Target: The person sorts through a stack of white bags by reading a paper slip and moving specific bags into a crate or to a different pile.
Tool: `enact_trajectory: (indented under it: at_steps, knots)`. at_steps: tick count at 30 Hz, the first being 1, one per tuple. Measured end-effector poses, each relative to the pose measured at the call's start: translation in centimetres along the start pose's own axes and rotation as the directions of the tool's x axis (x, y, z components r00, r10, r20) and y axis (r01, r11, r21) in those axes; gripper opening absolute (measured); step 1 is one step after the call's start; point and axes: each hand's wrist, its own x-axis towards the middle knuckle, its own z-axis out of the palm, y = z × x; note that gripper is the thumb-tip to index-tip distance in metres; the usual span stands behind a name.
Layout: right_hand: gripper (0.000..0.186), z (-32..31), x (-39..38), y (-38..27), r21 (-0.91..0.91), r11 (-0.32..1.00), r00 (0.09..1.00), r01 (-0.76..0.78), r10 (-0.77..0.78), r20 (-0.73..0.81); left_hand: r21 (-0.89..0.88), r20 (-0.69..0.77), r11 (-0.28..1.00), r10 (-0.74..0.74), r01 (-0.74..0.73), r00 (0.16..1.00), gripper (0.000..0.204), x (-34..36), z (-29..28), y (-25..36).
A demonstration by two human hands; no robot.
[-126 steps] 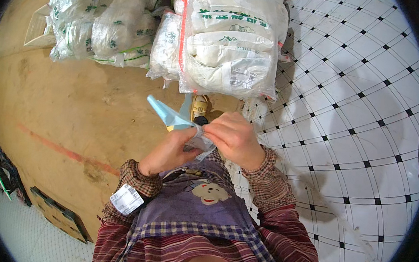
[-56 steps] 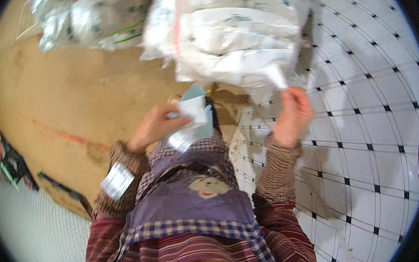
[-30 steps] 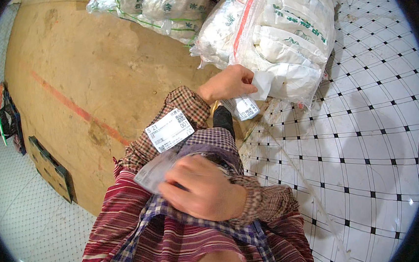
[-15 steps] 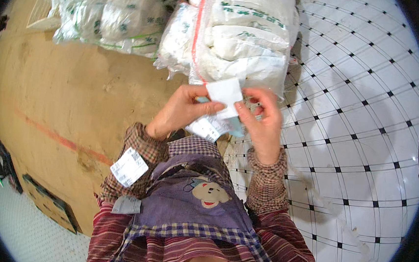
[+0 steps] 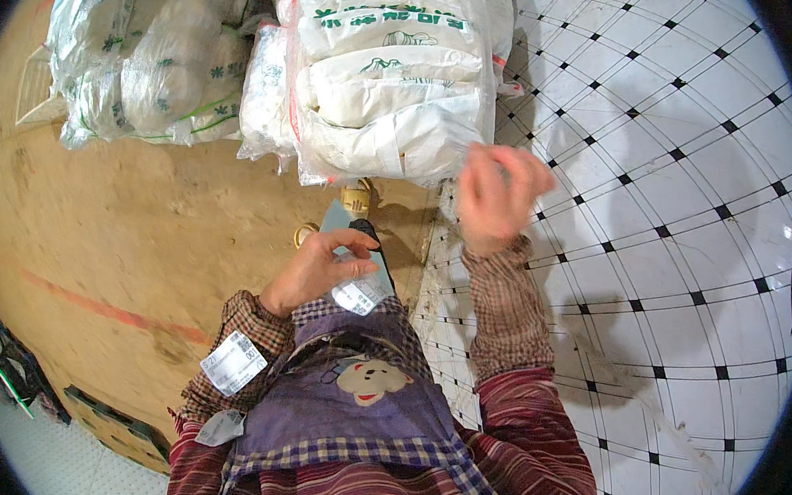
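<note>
My left hand (image 5: 310,271) is closed on a pale blue sheet (image 5: 335,215) with printed white labels (image 5: 358,291), low over my purple apron (image 5: 310,399). My right hand (image 5: 497,200) is raised and blurred, fingers bent, at the lower right of a big clear bag of white packages (image 5: 380,97); a faint translucent shape is at its fingertips, too smeared to tell whether held. A printed label (image 5: 233,363) sticks to my left sleeve, and a small crumpled piece (image 5: 220,427) lies by the apron's left edge.
More bagged packages (image 5: 165,52) stand at upper left beside a cream basket (image 5: 38,89). A yellow slipper (image 5: 356,198) shows below the bags. A dark heap (image 5: 10,366) and black panel (image 5: 117,426) lie lower left. Tan floor (image 5: 109,225) meets white checked tiles (image 5: 671,297) at right.
The white paper square that was between both hands is no longer there. My right hand has moved up and right, away from my left, which has lowered with the blue sheet.
</note>
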Motion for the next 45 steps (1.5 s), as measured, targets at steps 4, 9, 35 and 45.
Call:
enact_trajectory:
  at_steps: [4, 9, 35, 45]
  knots:
    - [0.025, 4.2, -5.0, 0.4, -0.030, 0.995, 0.948, 0.097, -0.083, 0.308, 0.059, 0.004, 0.998, -0.016, 0.016, 1.000, 0.024, 0.0, -0.2, -0.5]
    - [0.036, 3.0, -5.5, -1.8, -0.008, 0.999, 0.932, -0.043, 0.043, 0.361, 0.019, -0.033, 0.999, -0.048, 0.049, 0.998, 0.021, -0.6, -0.7, -1.3]
    - [0.021, -3.3, 0.7, -8.6, 0.379, -0.518, 0.332, -0.767, 0.186, 0.925, -0.108, -0.500, 0.810, 0.457, -0.576, 0.736, 0.079, -3.1, -0.5, 4.1]
    - [0.032, -3.5, 3.3, -8.7, 0.488, 0.837, 0.843, -0.247, -0.063, 0.534, -0.071, -0.186, 0.976, 0.192, -0.208, 0.964, 0.028, -4.3, -0.8, 3.7]
